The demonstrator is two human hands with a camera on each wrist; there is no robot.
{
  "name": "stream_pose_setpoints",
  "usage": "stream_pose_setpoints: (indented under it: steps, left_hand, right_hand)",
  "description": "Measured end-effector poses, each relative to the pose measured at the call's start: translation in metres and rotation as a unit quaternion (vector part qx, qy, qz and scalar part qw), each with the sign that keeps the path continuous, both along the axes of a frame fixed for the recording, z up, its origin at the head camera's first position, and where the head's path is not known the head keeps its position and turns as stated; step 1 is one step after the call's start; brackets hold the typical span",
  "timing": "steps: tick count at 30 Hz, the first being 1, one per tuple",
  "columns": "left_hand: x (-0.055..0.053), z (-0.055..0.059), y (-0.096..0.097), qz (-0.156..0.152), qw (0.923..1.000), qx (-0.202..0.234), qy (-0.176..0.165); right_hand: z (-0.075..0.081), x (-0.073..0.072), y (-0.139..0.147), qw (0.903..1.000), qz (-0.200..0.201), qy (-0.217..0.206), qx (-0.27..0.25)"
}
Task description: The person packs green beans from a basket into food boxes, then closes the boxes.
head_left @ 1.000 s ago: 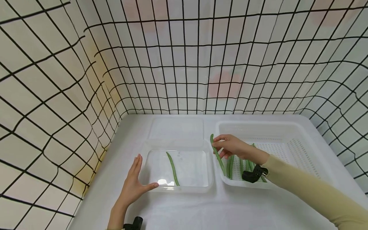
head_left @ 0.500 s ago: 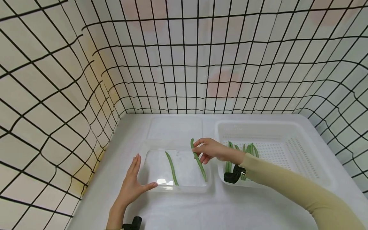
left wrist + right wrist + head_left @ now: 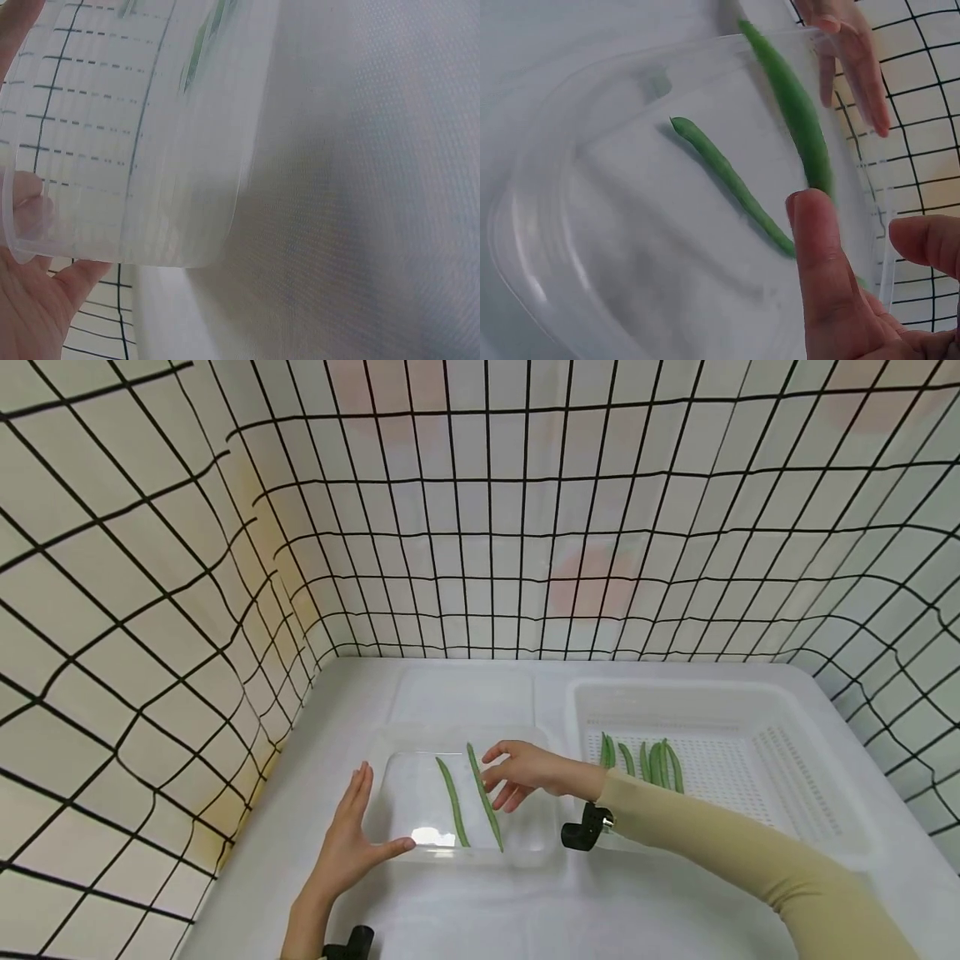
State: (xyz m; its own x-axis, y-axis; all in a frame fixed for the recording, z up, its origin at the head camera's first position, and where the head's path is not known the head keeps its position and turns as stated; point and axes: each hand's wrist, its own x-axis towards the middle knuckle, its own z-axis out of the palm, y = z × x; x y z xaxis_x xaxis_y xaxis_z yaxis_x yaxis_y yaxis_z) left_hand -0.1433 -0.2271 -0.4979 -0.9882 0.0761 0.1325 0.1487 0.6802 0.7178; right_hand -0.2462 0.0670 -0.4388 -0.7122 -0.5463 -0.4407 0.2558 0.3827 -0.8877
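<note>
A clear plastic container (image 3: 525, 857) stands on the white cloth, one green bean (image 3: 452, 797) lying in it. Over its right half a second green bean (image 3: 483, 797) slants beside the fingertips of my right hand (image 3: 528, 768). Those fingers are spread, with a small gap to the bean in the head view; in the right wrist view one finger overlaps this nearer bean (image 3: 791, 105). My left hand (image 3: 351, 843) stretches along the container's left side, thumb at the front corner. The left wrist view shows its fingers (image 3: 79, 281) straight behind the wall.
To the right, a white perforated basket (image 3: 795, 727) holds several green beans (image 3: 656, 762), partly hidden by the right sleeve (image 3: 697, 814). A faint clear rectangle (image 3: 461, 693) lies behind the container. Black wire mesh (image 3: 517, 552) surrounds the back and sides of the table (image 3: 570, 910).
My right hand has carried the second bean left from the basket's edge to over the container, and its fingers have now opened off it. My left hand has stayed in place.
</note>
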Motion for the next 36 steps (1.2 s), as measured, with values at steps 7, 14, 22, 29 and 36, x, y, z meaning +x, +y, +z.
stream_pose_setpoints:
  steps: [7, 14, 22, 29, 36]
  left_hand:
    - [-0.001, 0.002, 0.001, -0.001, 1.0, 0.002, 0.002]
    - [0.001, 0.001, 0.001, 0.0, 1.0, 0.005, -0.002]
    - [-0.001, 0.002, 0.002, -0.001, 1.0, -0.003, -0.002]
    - [0.0, 0.002, 0.001, 0.002, 1.0, -0.001, -0.006]
    - [0.0, 0.001, 0.002, 0.004, 0.9999, 0.005, -0.011]
  right_hand:
    - [0.006, -0.001, 0.015, 0.9999, 0.0, 0.016, -0.005]
    - [0.016, -0.007, 0.042, 0.9989, 0.006, 0.025, -0.039]
    - [0.029, -0.018, 0.091, 0.9938, -0.078, 0.063, -0.047]
    - [0.013, -0.023, 0.147, 0.9883, -0.147, 0.034, -0.022]
    - [-0.004, -0.016, 0.197, 0.989, -0.147, 0.005, 0.011]
